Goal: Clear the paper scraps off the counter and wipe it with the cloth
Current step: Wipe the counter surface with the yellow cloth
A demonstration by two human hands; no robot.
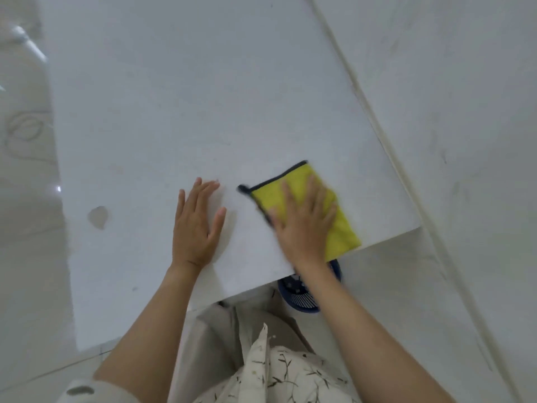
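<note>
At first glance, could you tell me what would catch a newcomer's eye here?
The yellow cloth stands out, pressed flat under the right hand near the white counter's near right corner. The left hand rests flat beside it, and a blue basket peeks out below the counter edge.

— Where is there room on the counter [174,97]?
— All the far and left surface lies bare (one small damp spot [98,217] aside).
— And what blocks?
— The left hand [194,225] lies flat beside the cloth [343,225] at the right corner.
</note>
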